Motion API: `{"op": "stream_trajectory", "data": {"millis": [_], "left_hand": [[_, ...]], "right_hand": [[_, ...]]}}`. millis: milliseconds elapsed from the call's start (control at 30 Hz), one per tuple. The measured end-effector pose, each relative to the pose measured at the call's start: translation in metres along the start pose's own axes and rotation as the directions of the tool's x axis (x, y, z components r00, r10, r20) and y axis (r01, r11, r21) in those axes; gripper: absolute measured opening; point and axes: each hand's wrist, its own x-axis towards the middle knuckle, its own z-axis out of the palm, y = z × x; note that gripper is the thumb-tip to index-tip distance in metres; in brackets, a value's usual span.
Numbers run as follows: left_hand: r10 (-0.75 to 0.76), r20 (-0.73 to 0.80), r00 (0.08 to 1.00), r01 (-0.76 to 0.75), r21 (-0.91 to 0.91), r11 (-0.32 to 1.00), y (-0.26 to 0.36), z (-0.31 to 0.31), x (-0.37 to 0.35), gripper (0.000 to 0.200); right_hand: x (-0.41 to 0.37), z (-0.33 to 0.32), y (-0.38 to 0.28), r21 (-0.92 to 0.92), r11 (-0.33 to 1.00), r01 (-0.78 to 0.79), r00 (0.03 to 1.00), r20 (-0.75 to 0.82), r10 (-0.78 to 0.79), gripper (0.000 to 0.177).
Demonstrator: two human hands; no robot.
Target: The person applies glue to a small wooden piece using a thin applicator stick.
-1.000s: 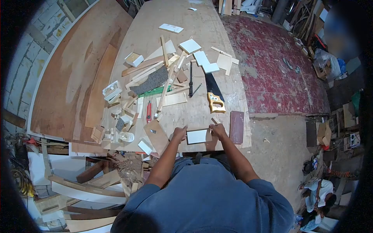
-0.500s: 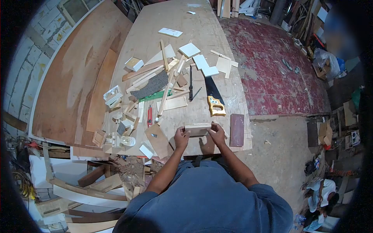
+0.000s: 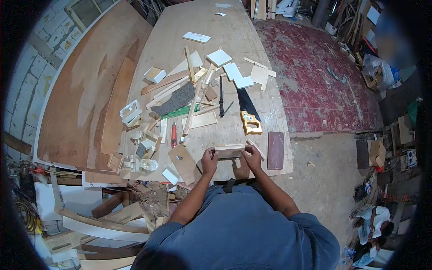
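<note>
A small wooden piece with a pale top edge (image 3: 230,147), perhaps a little box or board assembly, is held between my two hands near the front edge of the workbench. My left hand (image 3: 209,160) is closed on its left end. On its right end, my right hand (image 3: 251,157) grips with thumb and fingers. A thin wood strip (image 3: 256,150) lies just beyond my right hand. Right of that rests a dark reddish block (image 3: 275,150). Ahead is a handsaw (image 3: 250,122) with a yellow handle.
The workbench (image 3: 202,18) carries wood offcuts, white panels (image 3: 232,72), a grey abrasive-looking sheet (image 3: 175,100), a red-handled tool (image 3: 173,135) and a glass jar (image 3: 148,164). A large plywood sheet (image 3: 81,99) leans at left. Another person (image 3: 375,225) is at lower right.
Almost nothing differs. Both hands still hold the wooden piece at the same spot, with a very slight shift of the hands and the view.
</note>
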Motion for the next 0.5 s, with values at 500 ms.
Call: {"op": "stream_trajectory", "data": {"millis": [500], "left_hand": [[0.083,-0.040,0.996,-0.077,0.135,0.988,-0.0026,-0.0024,0.0020,0.025]], "right_hand": [[-0.0016,-0.0002,0.0022,0.050,0.999,0.011,1.000,-0.003,-0.011,0.021]]}}
